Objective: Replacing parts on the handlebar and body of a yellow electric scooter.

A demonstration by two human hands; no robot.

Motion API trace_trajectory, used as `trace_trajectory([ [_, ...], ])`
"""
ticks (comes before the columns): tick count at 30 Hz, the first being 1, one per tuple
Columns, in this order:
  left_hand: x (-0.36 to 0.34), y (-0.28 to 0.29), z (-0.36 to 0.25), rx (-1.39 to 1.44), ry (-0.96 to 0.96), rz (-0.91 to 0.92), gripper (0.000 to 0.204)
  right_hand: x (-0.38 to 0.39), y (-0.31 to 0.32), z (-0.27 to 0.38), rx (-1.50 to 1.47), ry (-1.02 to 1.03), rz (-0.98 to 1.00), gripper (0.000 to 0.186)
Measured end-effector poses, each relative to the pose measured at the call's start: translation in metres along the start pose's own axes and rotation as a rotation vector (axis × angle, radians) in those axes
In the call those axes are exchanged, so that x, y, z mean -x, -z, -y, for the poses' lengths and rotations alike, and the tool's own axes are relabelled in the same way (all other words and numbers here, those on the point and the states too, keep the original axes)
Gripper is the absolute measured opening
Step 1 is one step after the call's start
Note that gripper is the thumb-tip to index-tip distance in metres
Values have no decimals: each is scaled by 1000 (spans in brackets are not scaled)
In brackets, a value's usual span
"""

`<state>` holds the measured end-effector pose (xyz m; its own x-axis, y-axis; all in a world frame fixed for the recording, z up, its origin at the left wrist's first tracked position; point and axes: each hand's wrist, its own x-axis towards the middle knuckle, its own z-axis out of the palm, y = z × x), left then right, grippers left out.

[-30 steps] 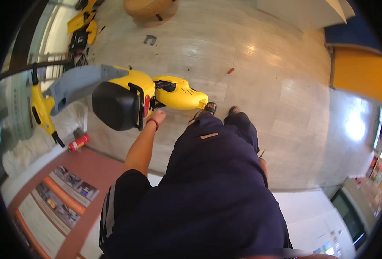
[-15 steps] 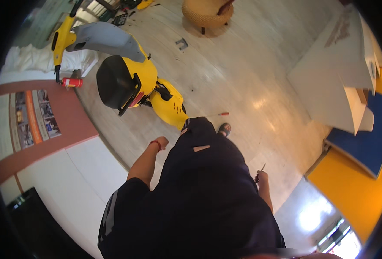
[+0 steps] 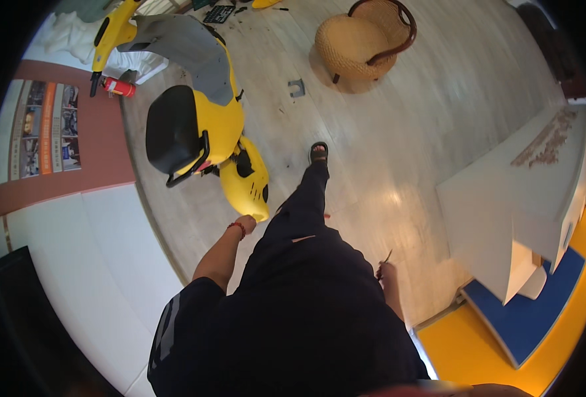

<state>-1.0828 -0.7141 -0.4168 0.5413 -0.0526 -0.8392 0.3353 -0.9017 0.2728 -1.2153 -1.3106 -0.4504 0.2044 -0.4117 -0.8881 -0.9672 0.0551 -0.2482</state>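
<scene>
Head view shows my left hand [image 3: 245, 223] closed on the yellow scooter panel [image 3: 248, 180] at ten o'clock, my right hand [image 3: 384, 270] gripping a thin tool [image 3: 386, 257] (kind unclear); I'd judge a slow, steady carry safest.

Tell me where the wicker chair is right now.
In the head view, the wicker chair stands on the pale wood floor near the top, right of the yellow scooter and ahead of the person's forward foot.
</scene>
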Motion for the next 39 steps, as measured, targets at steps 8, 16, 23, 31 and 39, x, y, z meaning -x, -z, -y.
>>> trace_trajectory([
  [8, -90, 149, -60, 13, 16, 56, 40, -42, -21, 106, 288, -235, 83, 16],
  [16, -158, 363, -160, 417, 6, -495, 33, -3, -45, 419, 212, -22, 179, 14],
  [23, -183, 364, -201, 392, 170, -393, 37, -65, -60, 598, 437, 170, 331, 15],
  [31, -173, 287, -178, 655, 522, -31, 35, -112, -100, 784, 441, 153, 253, 11],
  [39, -194, 460, -101, 496, -82, -869, 17, -112, -206, 910, 480, 158, 272, 13],
])
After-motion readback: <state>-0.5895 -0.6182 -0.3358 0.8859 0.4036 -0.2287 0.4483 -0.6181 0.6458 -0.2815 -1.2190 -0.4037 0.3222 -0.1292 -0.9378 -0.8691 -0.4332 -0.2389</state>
